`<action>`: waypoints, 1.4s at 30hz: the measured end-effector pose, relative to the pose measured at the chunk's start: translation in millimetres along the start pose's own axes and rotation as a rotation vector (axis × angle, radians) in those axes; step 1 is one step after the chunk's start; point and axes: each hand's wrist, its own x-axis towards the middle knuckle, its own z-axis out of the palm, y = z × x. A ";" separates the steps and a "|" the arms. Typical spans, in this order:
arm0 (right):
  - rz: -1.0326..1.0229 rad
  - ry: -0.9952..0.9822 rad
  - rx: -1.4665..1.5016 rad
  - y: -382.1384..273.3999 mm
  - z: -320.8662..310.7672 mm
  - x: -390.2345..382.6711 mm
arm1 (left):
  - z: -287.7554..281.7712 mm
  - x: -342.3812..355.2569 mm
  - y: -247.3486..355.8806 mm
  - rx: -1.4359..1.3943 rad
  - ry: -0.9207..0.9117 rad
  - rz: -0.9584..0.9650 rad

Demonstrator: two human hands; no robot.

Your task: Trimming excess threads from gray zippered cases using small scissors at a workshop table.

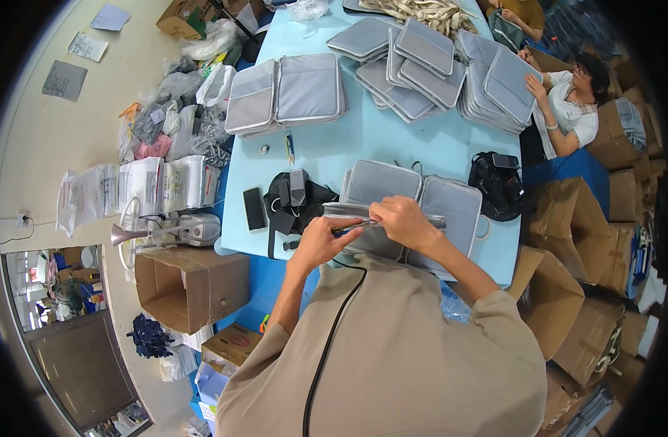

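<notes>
Near the table's front edge, my left hand is closed on a small tool with dark and yellow parts, mostly hidden by my fingers. My right hand pinches the edge of a grey padded case beside it; what exactly lies between those fingertips is too small to tell. More grey cases lie stacked beneath and behind my hands. A black phone and a black bag with small grey devices on it lie left of my hands.
Grey case stacks fill the back of the light blue table, with a black backpack at right. A co-worker holds cases at the right; another sits behind. Cardboard boxes flank the table; bagged goods are piled left.
</notes>
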 end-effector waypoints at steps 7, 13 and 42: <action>0.016 0.119 0.128 -9.6 -11.6 -7.1 | 3.5 -0.8 -7.3 -0.026 0.078 0.054; 0.040 0.076 0.113 -13.1 -16.7 -14.2 | -2.5 0.3 -0.6 0.051 0.038 -0.004; 0.066 0.188 0.095 -14.1 -2.2 -23.1 | 1.4 1.9 -16.3 -0.085 0.010 0.038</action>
